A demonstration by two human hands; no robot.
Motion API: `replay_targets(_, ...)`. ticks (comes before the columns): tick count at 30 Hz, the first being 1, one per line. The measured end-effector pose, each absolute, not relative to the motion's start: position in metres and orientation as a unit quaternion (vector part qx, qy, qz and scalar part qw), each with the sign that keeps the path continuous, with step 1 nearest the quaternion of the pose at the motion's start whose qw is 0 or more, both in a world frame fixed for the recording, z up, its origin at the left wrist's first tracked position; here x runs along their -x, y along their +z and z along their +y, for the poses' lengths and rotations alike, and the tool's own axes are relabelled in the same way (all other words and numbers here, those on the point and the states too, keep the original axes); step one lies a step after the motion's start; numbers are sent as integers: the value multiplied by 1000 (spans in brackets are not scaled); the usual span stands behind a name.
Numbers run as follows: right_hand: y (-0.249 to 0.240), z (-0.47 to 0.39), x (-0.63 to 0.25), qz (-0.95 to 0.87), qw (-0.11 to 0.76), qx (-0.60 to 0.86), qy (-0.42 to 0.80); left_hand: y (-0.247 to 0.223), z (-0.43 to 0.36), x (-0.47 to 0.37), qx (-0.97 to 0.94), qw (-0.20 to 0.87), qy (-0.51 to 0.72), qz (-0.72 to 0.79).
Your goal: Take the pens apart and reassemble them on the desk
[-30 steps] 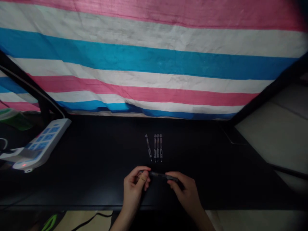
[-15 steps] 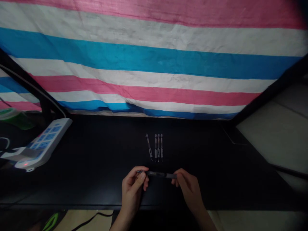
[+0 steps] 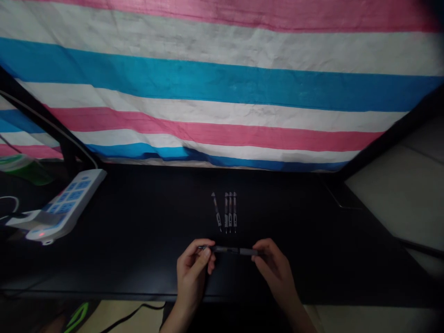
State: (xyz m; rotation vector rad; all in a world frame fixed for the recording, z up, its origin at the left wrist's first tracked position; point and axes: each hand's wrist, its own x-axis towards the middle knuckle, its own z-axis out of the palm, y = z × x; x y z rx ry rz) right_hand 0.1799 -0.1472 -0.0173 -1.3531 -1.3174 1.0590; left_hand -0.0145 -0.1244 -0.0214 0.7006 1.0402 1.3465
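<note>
A dark pen (image 3: pixel 227 250) lies level between my two hands, above the front part of the black desk. My left hand (image 3: pixel 196 262) pinches its left end between thumb and index finger, with a thin tip poking out past them. On the other side, my right hand (image 3: pixel 274 266) has thumb and fingers closed at the pen's grey right end. Beyond the hands, three similar pens (image 3: pixel 230 212) rest side by side on the desk. Another pen (image 3: pixel 217 212) lies slightly slanted to their left.
A white power strip (image 3: pixel 67 208) with a lit red light and a plugged-in adapter is at the left. Behind the black desk (image 3: pixel 149 222) hangs a striped cloth (image 3: pixel 222 83). A green container (image 3: pixel 26 169) stands at the far left.
My right hand's fingers have shifted on the pen's right end, and more of its grey part shows. My left hand keeps its pinch. The view has moved slightly.
</note>
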Motion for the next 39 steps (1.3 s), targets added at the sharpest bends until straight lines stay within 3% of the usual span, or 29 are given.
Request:
replay_targets(4,-18,-147,-180,-523,440,571,454,-21,-124,14,-303,606,581,450)
replay_targets(9,-18,-147,-181,-526,486,532,452,-21,-124,13,-299,603,586,450)
replay_targets(15,-21,-146,-179,-493,460,567,472,-22,-125,14,-314,591,581,464)
replay_targets(28,-39,-154,-189,-359,657,528,401,-23,-122,13,-303,584,587,472)
replay_targets(39,-36,-154,-189,-334,683,506,407,-21,-122,12,-279,593,598,462)
